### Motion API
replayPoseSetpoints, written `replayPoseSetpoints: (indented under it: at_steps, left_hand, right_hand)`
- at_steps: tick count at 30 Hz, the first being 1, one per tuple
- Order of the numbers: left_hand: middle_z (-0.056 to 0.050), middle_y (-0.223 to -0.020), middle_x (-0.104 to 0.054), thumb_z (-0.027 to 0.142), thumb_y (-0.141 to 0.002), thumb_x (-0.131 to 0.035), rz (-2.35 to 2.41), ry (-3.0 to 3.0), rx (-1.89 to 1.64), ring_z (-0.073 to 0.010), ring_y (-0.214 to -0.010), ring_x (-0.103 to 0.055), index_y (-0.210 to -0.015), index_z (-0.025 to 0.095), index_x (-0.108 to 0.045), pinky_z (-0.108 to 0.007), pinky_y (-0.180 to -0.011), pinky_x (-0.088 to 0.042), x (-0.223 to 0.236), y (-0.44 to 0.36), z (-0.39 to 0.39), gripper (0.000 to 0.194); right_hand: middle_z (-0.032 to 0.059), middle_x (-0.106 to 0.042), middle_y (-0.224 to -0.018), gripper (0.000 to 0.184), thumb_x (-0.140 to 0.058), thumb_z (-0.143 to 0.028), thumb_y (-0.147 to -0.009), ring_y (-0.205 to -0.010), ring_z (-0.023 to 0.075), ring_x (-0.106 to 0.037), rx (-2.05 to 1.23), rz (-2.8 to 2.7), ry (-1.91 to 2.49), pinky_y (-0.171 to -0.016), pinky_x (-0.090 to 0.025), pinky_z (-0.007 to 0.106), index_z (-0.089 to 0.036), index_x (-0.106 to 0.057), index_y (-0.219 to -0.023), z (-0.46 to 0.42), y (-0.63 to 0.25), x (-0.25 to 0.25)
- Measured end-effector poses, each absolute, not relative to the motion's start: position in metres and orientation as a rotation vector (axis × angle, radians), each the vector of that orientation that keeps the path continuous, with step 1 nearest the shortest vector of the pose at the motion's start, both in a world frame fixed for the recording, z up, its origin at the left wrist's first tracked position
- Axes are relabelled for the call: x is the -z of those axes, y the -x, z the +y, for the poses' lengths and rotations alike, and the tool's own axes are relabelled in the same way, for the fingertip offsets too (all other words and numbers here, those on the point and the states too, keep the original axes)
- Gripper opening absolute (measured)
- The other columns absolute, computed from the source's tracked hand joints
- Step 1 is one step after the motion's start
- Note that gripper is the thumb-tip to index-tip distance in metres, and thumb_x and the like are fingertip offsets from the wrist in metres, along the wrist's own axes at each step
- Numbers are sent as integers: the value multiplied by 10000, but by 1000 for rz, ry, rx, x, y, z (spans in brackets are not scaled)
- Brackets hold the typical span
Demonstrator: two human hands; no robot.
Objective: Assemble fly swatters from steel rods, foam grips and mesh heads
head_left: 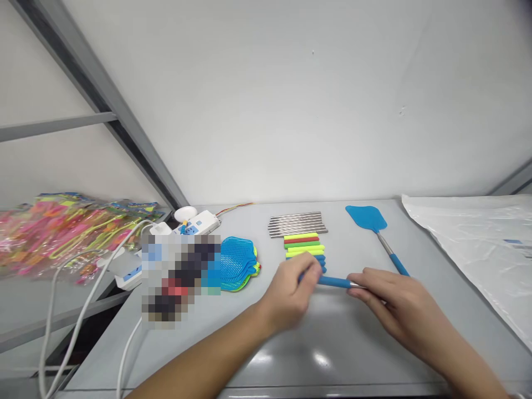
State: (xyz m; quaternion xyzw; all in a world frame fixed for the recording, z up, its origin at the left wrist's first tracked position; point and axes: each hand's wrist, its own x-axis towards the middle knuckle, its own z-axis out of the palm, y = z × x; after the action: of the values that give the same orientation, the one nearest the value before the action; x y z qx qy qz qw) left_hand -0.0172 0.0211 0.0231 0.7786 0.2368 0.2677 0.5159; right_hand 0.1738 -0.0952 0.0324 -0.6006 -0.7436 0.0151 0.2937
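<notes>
My left hand (293,288) is closed around one end of a blue handle grip (336,282), held above the table. My right hand (393,296) pinches a metal rod (357,285) that meets the grip's other end; the fingers hide most of the rod. Just behind my left hand lies a row of coloured handle grips (305,251) in yellow, red, green and blue. Beyond them rests a bundle of metal rods (296,223). Beside my right hand lies a blue fly swatter (366,216) with a metal shaft and blue grip. Stacked blue swatter heads (238,260) lie to the left.
Power strips (201,223) with white cables (85,305) sit along the left of the table (270,377). A blurred-out patch (178,282) hides things there. Bagged colourful goods (70,238) are piled at far left. A white plastic bag (477,249) covers the right side; a wall stands behind.
</notes>
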Motion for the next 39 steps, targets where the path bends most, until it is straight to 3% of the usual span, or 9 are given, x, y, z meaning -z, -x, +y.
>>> replayPoseSetpoints:
  at_steps: [4, 12, 17, 19, 23, 27, 30, 39]
  left_hand:
    - [-17, -765, -579, 330, -987, -338, 425, -2310, -503, -149, -728, -530, -780, 184, -559, -261, -677, -411, -25, 18, 26, 336]
    - [-57, -860, -655, 427, -970, -374, 379, -2557, -313, -209, -754, -600, -895, 195, -553, -293, -639, -412, -27, 19, 19, 302]
    - [2, -737, -576, 407, -959, -396, 548, -2230, -484, -161, -658, -538, -917, 209, -519, -263, -577, -357, -34, 23, 10, 237]
    - [34, -651, -493, 396, -946, -428, 598, -2003, -601, -128, -587, -481, -867, 210, -489, -245, -541, -337, -33, 24, 10, 211]
    - [75, -568, -371, 383, -919, -445, 520, -1480, -689, -77, -427, -380, -765, 209, -412, -225, -440, -347, -26, 22, 14, 235]
    - [97, -503, -286, 460, -882, -480, 401, -1224, -670, -51, -356, -289, -632, 218, -352, -218, -373, -367, -25, 19, 15, 371]
    - [100, -456, -259, 480, -868, -492, 392, -1190, -642, -48, -341, -268, -569, 224, -319, -211, -359, -370, -25, 17, 13, 431]
    - [48, -402, -370, 375, -858, -421, 436, -1241, -659, -70, -360, -357, -489, 202, -393, -222, -401, -317, -18, 18, 14, 408]
  right_hand:
    - [11, -615, -756, 203, -559, -300, -922, -626, 146, -581, 69, -2057, 1643, -561, -397, 270, -256, -649, -1098, -99, -191, -33]
    - [15, -591, -700, 169, -569, -334, -910, -610, 163, -539, 116, -2265, 1467, -554, -387, 296, -288, -685, -1025, -80, -174, -58]
    - [96, -628, -1074, 560, -656, -520, -805, -915, 269, -597, 163, -2134, 1476, -734, -475, 386, -338, -544, -1323, -53, -189, -85]
    - [97, -612, -1110, 625, -662, -550, -784, -964, 275, -594, 82, -1985, 1513, -764, -488, 387, -330, -512, -1350, -37, -197, -92]
    - [57, -648, -1003, 402, -505, -506, -904, -917, 216, -617, -410, -1771, 1557, -781, -499, 343, -276, -580, -1226, 5, -188, -89]
    - [53, -673, -952, 378, -425, -503, -937, -851, 192, -620, -871, -1888, 1501, -732, -492, 314, -200, -637, -1017, 49, -146, -71]
    - [44, -666, -790, 423, -433, -542, -915, -722, 182, -594, -873, -2011, 1544, -644, -449, 311, -176, -646, -925, 77, -108, -60]
    - [40, -671, -732, 450, -659, -633, -701, -648, 169, -553, -1001, -2236, 1582, -545, -370, 284, -186, -625, -743, 135, -67, -36]
